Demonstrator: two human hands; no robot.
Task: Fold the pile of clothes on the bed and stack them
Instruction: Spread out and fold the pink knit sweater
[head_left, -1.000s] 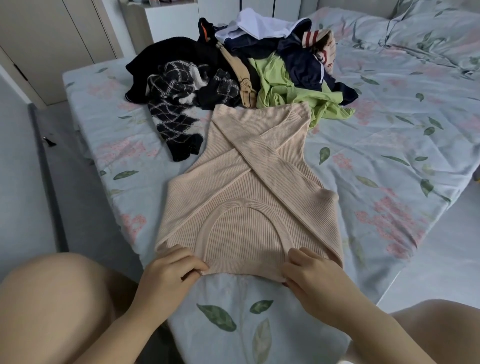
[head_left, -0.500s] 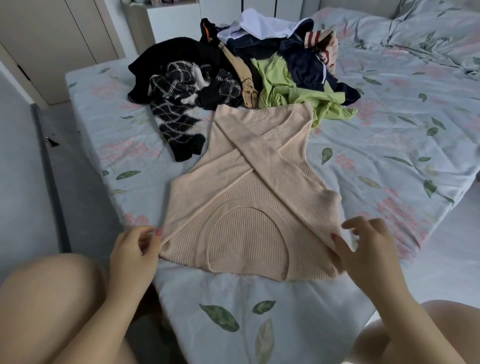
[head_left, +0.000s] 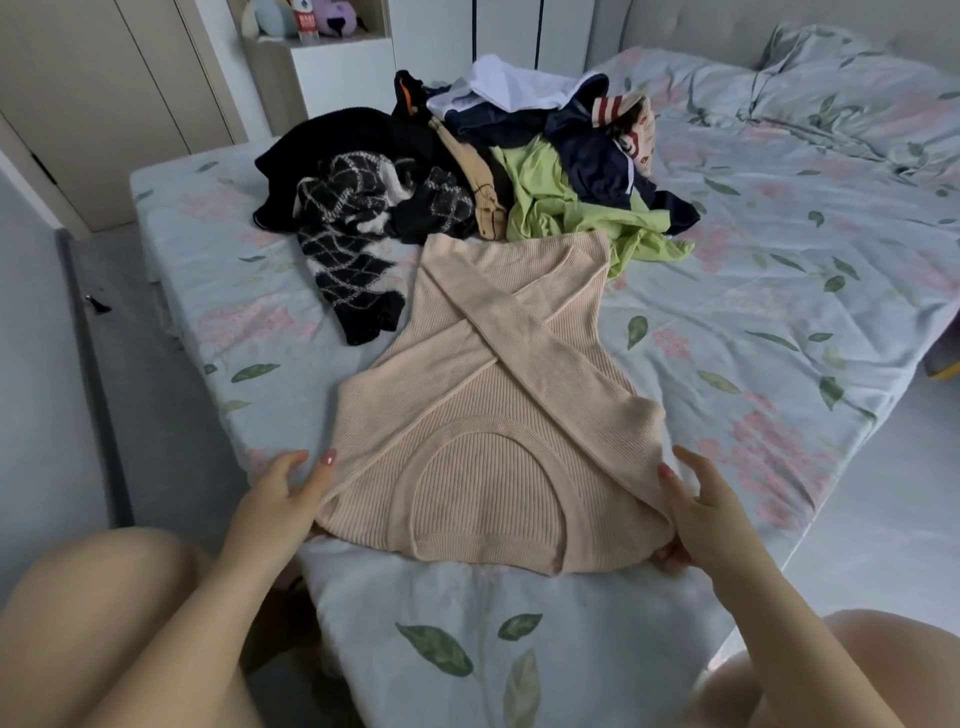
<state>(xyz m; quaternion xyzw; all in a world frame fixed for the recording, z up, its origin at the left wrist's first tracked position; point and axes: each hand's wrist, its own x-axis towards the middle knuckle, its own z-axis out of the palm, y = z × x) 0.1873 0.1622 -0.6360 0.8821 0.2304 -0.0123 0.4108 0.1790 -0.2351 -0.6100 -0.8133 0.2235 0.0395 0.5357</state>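
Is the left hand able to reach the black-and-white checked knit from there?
Probably yes: only bare bedsheet lies between the left hand and the black-and-white checked knit, though it would have to leave the beige ribbed sweater.

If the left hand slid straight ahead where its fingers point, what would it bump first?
Most likely the beige sweater, whose slanting edge lies just ahead of the left hand. Missing that, the black checked knit comes next, though depth is unclear.

The sweater (head_left: 493, 415) lies flat on the bed (head_left: 779, 312), the pile of clothes (head_left: 467, 171) touching it at twelve o'clock. The left hand (head_left: 275, 499) sits at its eight o'clock corner, the right hand (head_left: 701, 519) at four.
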